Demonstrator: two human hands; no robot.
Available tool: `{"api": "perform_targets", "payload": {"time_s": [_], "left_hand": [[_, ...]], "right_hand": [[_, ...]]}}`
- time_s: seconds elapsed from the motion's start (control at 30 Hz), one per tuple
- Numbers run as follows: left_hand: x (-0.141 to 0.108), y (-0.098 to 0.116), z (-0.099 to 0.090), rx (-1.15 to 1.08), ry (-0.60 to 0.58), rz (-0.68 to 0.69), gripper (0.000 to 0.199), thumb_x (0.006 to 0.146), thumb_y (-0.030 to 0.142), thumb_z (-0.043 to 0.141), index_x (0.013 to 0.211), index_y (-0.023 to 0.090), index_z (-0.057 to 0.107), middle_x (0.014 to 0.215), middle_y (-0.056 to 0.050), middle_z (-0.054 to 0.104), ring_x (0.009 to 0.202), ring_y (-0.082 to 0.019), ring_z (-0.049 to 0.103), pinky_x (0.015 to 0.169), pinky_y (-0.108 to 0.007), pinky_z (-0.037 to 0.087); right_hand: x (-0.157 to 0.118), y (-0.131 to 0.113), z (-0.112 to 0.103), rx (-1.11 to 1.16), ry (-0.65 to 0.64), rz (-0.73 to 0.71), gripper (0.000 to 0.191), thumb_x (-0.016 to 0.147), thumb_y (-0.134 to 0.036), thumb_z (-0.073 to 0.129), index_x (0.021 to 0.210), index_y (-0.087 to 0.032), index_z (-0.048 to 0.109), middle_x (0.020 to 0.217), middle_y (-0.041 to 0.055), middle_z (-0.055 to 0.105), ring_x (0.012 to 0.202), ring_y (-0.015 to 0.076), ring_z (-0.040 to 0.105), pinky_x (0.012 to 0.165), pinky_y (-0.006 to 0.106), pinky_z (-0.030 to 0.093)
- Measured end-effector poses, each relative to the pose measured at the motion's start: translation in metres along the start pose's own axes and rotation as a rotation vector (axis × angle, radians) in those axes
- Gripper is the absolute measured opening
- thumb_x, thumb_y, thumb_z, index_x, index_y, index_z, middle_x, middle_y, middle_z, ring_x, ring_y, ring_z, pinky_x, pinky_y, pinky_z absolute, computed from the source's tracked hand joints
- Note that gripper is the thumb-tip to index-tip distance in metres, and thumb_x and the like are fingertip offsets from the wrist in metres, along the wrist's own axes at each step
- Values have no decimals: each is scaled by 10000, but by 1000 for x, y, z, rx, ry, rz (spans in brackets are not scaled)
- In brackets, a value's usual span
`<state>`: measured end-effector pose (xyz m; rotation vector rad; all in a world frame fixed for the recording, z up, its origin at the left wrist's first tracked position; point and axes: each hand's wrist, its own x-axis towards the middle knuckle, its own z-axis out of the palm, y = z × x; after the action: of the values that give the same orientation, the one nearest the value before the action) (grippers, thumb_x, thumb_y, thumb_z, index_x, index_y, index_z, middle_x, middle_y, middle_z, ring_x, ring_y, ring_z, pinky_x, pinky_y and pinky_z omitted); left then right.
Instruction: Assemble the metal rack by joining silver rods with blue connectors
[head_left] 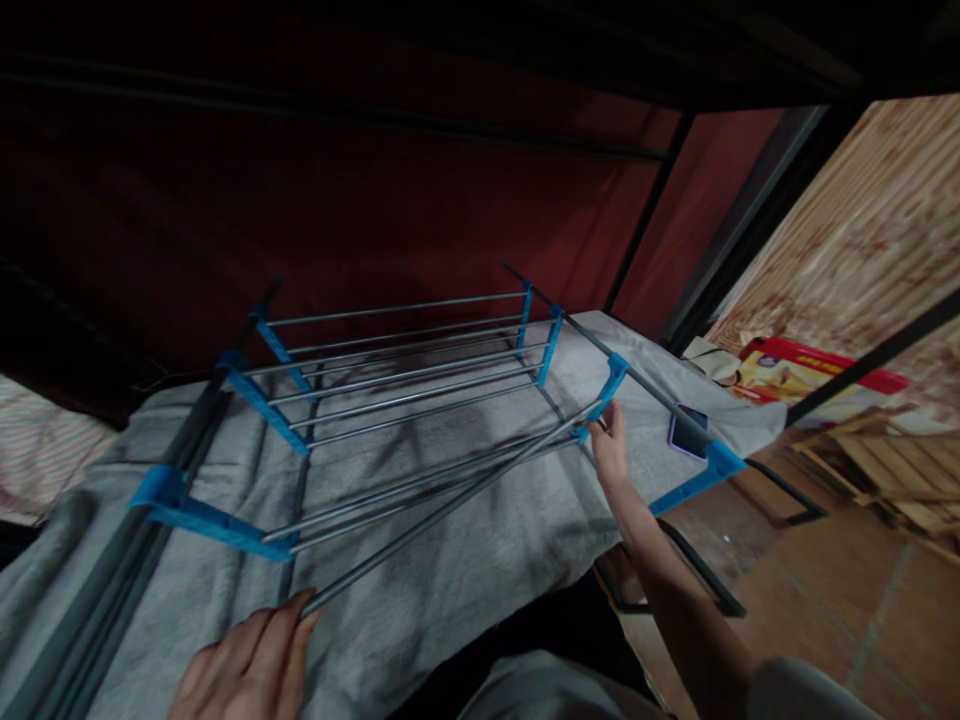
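Observation:
A grey metal tube slants across the front of a rack, its near end gripped in my left hand. The tube's far end meets a blue plastic bracket on the rack's right side. My right hand closes around the lower part of that bracket, beside the tube end; some of its fingers are hidden behind. On the left side, another blue bracket holds the near ends of two parallel tubes. Farther back, several thin tubes span between more blue brackets.
The rack lies on a grey blanket. A phone rests under the right-hand rail. One more blue bracket sits near the blanket's right edge. Beyond are a red and yellow box and a wooden slatted piece. Dark bars frame the space.

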<state>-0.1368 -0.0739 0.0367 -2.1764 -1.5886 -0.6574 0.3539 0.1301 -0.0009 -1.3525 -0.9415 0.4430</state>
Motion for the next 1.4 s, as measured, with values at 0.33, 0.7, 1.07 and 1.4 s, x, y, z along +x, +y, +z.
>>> {"api": "perform_targets", "payload": {"time_s": [0.33,0.7,1.07,1.4], "left_hand": [[22,26,-22,5,43,-54,266,1001,356,491,1130,195,659,845,-45,691,756,-205,626,763,-336,416],[17,31,-18,-11,67,-78,244,1001,310,515,1150,184,662,878,-48,686,796,-198,624,790,-329,421],[13,51,-6,-65,263,-465,440,954,376,591,1376,251,571,1306,-135,591,1178,-292,569,1016,-462,421],[-3,41,11,-566,390,-987,437,904,472,613,1273,238,589,1243,-105,626,1102,-240,633,965,-406,521]], "right_hand": [[-93,-39,13,-569,-172,-497,586,887,-206,463,1471,-253,439,1416,158,428,1318,329,427,1036,580,405],[-133,-98,45,-492,-679,-944,412,974,-138,456,1356,-242,573,1200,86,652,1160,257,553,1080,511,408],[-131,-113,73,-563,-818,-1056,210,963,-194,625,1131,-270,725,927,32,708,864,196,599,826,360,436],[-127,-115,76,-555,-859,-1046,208,1000,-240,566,1147,-272,710,932,40,704,855,203,612,820,369,447]]}}
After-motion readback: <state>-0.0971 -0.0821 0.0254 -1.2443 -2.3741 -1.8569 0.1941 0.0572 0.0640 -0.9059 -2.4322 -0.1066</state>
